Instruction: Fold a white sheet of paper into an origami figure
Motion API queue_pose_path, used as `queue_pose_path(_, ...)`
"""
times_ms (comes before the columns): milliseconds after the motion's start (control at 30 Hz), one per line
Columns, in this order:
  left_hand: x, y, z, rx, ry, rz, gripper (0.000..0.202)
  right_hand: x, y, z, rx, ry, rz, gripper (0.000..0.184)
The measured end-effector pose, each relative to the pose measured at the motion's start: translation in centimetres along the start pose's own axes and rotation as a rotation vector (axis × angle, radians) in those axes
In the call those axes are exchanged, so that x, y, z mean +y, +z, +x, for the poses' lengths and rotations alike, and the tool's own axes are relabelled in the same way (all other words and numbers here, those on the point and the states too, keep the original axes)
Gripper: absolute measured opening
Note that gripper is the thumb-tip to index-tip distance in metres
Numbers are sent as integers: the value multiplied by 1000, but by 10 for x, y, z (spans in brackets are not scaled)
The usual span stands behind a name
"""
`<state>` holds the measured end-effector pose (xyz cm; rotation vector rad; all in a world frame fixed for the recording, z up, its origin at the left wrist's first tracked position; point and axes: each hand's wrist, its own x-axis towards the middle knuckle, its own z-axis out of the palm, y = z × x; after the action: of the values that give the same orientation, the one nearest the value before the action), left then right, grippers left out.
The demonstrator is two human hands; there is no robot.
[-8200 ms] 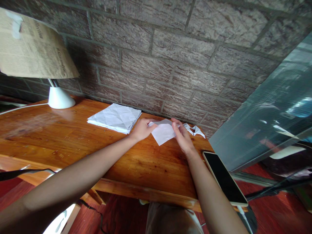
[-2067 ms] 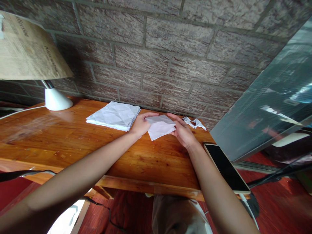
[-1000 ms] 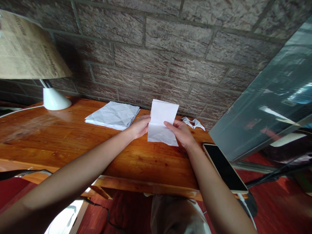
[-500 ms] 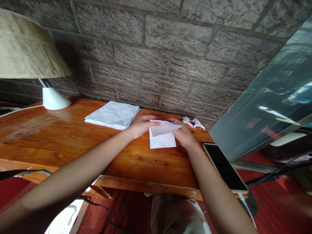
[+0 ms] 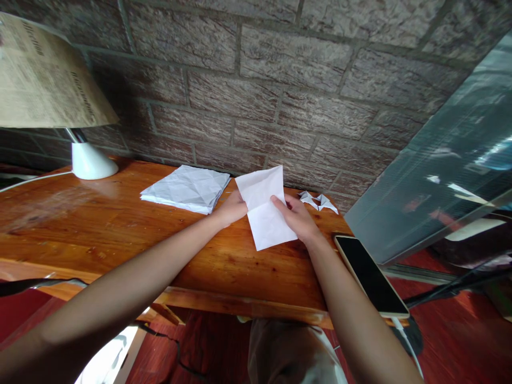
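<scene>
Between my hands, above the wooden desk, is a white sheet of paper with a crease across its middle, its upper half tilted up toward the wall. My right hand grips the right edge, thumb on top and fingers behind the sheet. On the opposite edge my left hand is closed, its fingertips hidden behind the paper. A stack of creased white paper lies left of my hands. Beyond my right hand sit small folded paper pieces with pointed corners.
A lamp with a newsprint shade stands at the desk's left end. On the right edge lies a phone with a white cable. A brick wall backs the desk, and a glass panel rises at the right.
The folded paper has been opened out into a longer sheet, its upper half now raised. My right thumb has come onto its front face; my left thumb has gone behind it.
</scene>
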<state>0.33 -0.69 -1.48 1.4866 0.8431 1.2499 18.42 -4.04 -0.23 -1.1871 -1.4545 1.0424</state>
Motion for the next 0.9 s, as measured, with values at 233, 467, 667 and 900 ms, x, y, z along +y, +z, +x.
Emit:
queue_pose_path(233,-8,-2,6,6,-53,-168,56,0,-2,-1,36,26,11,45)
queue_pose_path(467,-5,-6,10,150,-60,-258,51,2,-3,1,72,26,85,42)
queue_pose_path(667,-9,-12,11,209,373,-17,67,3,-3,3,121,5,124,40)
queue_pose_path(900,-10,-12,8,150,453,140,47,1,-1,2,142,13,154,41)
